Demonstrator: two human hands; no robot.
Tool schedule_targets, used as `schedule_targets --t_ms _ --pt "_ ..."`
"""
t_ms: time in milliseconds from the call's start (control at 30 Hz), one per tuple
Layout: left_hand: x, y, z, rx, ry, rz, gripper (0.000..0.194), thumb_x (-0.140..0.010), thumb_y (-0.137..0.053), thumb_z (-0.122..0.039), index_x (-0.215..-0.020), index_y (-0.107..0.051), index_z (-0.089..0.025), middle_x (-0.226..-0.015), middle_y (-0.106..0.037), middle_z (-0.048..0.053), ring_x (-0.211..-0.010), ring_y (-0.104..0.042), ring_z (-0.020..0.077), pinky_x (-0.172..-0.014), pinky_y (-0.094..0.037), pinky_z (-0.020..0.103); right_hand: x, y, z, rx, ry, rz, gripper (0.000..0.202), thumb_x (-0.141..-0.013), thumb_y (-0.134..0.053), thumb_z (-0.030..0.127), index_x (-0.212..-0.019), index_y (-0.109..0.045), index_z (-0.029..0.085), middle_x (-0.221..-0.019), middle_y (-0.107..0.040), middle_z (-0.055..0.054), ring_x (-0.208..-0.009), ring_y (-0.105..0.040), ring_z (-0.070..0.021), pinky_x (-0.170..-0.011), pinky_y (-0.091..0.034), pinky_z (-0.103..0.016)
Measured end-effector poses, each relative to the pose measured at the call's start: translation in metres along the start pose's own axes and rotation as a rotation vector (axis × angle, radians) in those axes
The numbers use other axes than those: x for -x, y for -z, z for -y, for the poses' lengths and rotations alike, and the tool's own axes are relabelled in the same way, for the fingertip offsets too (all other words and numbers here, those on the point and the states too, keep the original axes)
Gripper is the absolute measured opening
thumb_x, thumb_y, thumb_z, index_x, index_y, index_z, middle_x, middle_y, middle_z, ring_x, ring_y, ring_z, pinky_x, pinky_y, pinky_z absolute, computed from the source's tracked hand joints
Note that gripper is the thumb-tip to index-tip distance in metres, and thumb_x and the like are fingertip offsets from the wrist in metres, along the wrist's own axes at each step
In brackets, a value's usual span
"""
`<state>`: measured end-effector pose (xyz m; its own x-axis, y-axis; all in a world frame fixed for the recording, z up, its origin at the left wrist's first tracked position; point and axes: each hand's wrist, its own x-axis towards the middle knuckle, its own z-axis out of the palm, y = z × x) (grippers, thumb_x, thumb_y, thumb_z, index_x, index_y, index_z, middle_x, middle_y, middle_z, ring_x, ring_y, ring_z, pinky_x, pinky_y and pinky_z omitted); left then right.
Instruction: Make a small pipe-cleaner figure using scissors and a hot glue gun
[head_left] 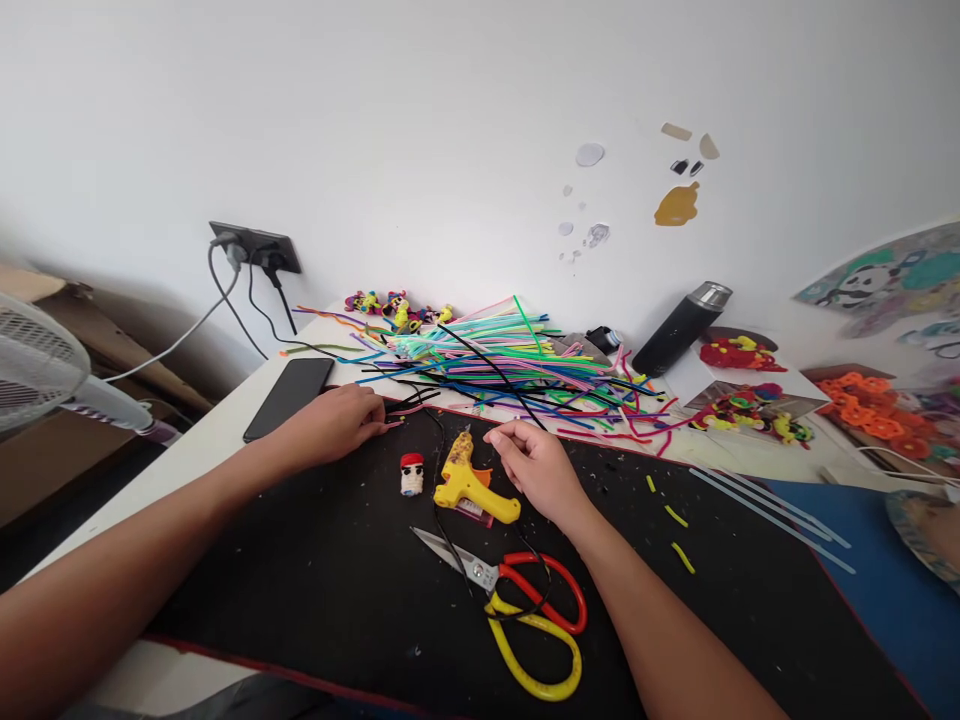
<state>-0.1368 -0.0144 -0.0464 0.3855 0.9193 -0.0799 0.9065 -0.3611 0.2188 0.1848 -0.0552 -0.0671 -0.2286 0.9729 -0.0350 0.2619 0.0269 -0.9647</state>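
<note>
My left hand point(341, 420) rests at the mat's far left edge, fingers curled together. A short pinkish pipe cleaner piece point(394, 424) shows at its fingertips, beside dark pipe cleaners. My right hand point(538, 468) is closed in a pinch just right of the yellow glue gun point(471, 485); whatever its fingertips hold is too small to make out. Left of the glue gun stands a small figure point(412, 474) with a red top, black eye marks and a whitish body. Nearer me, scissors point(491, 590) with one red and one yellow handle lie partly spread, the gun's black cord crossing them.
Behind the black mat point(315, 590) spreads a pile of colourful pipe cleaners point(487, 350). A phone point(289, 398) lies left, a black flask point(681, 328) leans back right. Yellow-green snippets point(676, 516) and clear glue sticks point(772, 510) lie right. A fan point(45, 350) stands left.
</note>
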Motion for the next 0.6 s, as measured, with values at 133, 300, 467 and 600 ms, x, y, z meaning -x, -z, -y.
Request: schedule_targets --t_ms 133,300,467,600 --pt "0.004 0.02 -0.007 0.105 0.008 -0.013 0.033 -0.095 -0.045 -0.051 -0.089 -0.065 -0.025 -0.094 -0.076 0.006 -0.089 -0.07 0.0264 -0.08 -0.05 0.033 -0.001 -0.001 -0.002 -0.011 -0.009 -0.007 0.038 -0.092 -0.063 0.055 -0.098 -0.071 0.018 -0.062 -0.05 0.005 -0.048 -0.043 -0.012 -0.044 -0.032 -0.025" --pt "-0.004 0.052 -0.018 0.223 0.03 -0.078 0.034 -0.094 -0.048 -0.056 -0.092 -0.062 -0.026 -0.085 -0.077 0.001 -0.076 -0.068 0.0226 -0.071 -0.048 0.029 -0.002 0.001 -0.001 -0.046 -0.013 -0.029 0.038 -0.091 -0.065 0.055 -0.096 -0.072 0.018 -0.058 -0.048 0.007 -0.046 -0.041 -0.0112 -0.044 -0.031 -0.024" --pt "-0.024 0.055 -0.026 0.134 -0.021 -0.083 0.043 -0.094 -0.046 -0.052 -0.118 -0.071 -0.026 -0.092 -0.081 0.002 -0.083 -0.072 0.025 -0.075 -0.049 0.031 -0.003 0.007 0.004 -0.089 -0.006 -0.08 0.041 -0.09 -0.067 0.059 -0.094 -0.071 0.018 -0.052 -0.046 0.008 -0.043 -0.041 -0.0113 -0.044 -0.032 -0.025" --pt "-0.035 0.048 -0.033 -0.009 -0.066 0.006 0.045 -0.094 -0.041 -0.043 -0.112 -0.078 -0.026 -0.112 -0.083 0.007 -0.101 -0.075 0.0298 -0.084 -0.052 0.035 -0.004 0.009 0.006 -0.093 -0.008 -0.109 0.041 -0.089 -0.067 0.06 -0.093 -0.071 0.019 -0.051 -0.046 0.008 -0.042 -0.041 -0.0111 -0.044 -0.031 -0.025"
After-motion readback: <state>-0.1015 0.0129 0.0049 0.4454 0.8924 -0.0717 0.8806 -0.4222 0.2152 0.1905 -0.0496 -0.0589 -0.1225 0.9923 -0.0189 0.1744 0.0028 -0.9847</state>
